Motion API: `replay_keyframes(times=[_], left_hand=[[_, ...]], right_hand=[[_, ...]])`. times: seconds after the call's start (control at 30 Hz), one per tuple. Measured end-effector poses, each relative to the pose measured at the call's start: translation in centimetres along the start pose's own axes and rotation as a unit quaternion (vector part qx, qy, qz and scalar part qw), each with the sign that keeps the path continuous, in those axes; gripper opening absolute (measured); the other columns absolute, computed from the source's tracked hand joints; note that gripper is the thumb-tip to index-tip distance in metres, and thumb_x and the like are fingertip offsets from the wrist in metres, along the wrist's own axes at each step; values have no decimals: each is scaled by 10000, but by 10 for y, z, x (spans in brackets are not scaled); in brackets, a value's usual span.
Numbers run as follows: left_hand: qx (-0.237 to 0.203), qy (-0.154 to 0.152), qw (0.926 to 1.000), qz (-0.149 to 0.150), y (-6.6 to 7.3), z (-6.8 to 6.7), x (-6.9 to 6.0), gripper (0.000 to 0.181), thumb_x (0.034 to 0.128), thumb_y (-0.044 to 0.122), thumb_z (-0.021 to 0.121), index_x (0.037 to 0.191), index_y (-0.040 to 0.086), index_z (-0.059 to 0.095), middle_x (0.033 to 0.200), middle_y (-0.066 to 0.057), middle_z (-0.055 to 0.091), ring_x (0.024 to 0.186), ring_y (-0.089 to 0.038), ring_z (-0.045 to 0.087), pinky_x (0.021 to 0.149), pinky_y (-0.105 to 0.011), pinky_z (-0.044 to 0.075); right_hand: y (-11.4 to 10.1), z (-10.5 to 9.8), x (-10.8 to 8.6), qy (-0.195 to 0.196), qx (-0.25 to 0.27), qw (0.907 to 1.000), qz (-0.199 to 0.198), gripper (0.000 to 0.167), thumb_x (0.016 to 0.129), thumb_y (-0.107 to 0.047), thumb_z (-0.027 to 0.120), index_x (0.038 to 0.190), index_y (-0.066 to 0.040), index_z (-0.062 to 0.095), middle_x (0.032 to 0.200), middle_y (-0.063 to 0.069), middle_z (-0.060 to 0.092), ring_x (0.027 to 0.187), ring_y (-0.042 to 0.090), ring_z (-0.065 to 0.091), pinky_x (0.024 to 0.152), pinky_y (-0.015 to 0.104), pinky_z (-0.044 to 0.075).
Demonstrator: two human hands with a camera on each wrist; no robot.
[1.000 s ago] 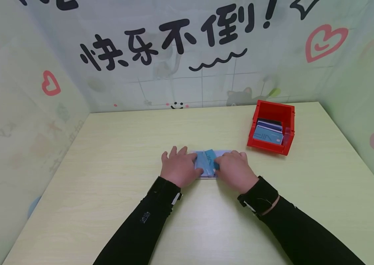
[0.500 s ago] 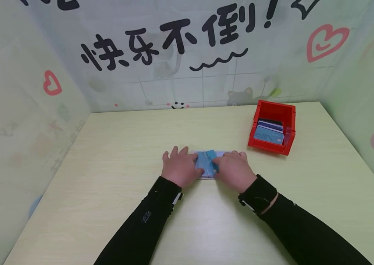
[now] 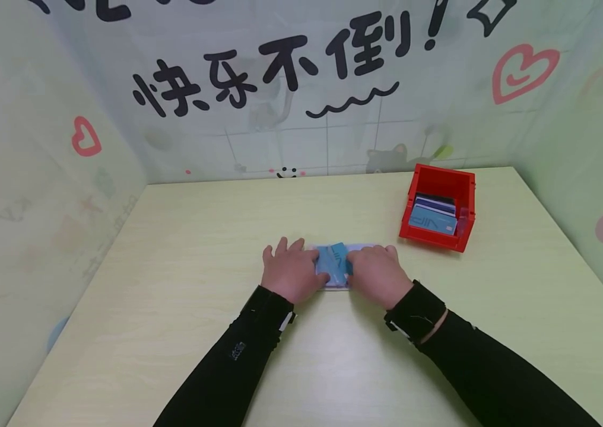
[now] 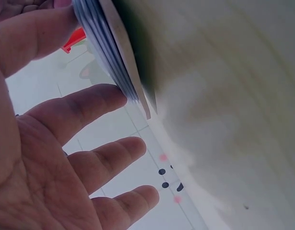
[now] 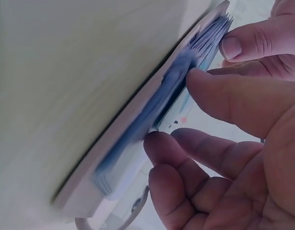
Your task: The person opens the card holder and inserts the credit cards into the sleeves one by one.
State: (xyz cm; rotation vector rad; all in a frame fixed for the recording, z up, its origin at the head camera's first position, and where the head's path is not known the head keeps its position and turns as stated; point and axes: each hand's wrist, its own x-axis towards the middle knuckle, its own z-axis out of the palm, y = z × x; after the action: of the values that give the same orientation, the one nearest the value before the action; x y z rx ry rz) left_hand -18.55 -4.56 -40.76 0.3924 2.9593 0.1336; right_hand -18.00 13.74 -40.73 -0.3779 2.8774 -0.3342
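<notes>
An opened card holder (image 3: 361, 245) with clear sleeves lies on the table between both hands. My left hand (image 3: 291, 270) holds its left pages by the edges with thumb and index finger; the other fingers spread free, as the left wrist view shows beside the stacked pages (image 4: 101, 43). A blue card (image 3: 340, 252) sits tilted over the left page, partly hidden by fingers. My right hand (image 3: 378, 274) pinches that card's right side between thumb and fingers. In the right wrist view, the pale pink cover (image 5: 82, 189) lies under the sleeves. How far the card is inside a sleeve I cannot tell.
A red bin (image 3: 435, 239) stands at the back right with several cards (image 3: 432, 219) inside, a blue one in front. A strap with a snap (image 5: 140, 203) hangs off the holder's edge. Printed cloth walls (image 3: 301, 142) enclose the light wooden table (image 3: 200, 237).
My right fingers shift slightly on the blue card: the index finger reached farther over it half a second ago and is now drawn back right. My left hand stays in place.
</notes>
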Motion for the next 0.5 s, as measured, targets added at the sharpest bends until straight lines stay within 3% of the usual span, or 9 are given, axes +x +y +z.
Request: replay_keyframes(times=[0.2,0.5], left_hand=[[4,11,10000,3,0,0,0,562,994,555,641,1474,264,636,1635,-120,477,1554,-475,326,1199,-711,275],[-20,19,10000,14,0,0,0,558,994,553,638,1464,252,646,1632,-121,481,1551,-472,329,1197,-709,275]], right_hand=[[-2,0,2,0,-69,10000,17,343,927,-308,815,1140,-55,724,820,46,650,875,281,574,812,430,364],[-5,-2,3,-211,198,9995,115,270,958,-282,780,1088,-55,718,756,48,602,841,267,564,795,409,342]])
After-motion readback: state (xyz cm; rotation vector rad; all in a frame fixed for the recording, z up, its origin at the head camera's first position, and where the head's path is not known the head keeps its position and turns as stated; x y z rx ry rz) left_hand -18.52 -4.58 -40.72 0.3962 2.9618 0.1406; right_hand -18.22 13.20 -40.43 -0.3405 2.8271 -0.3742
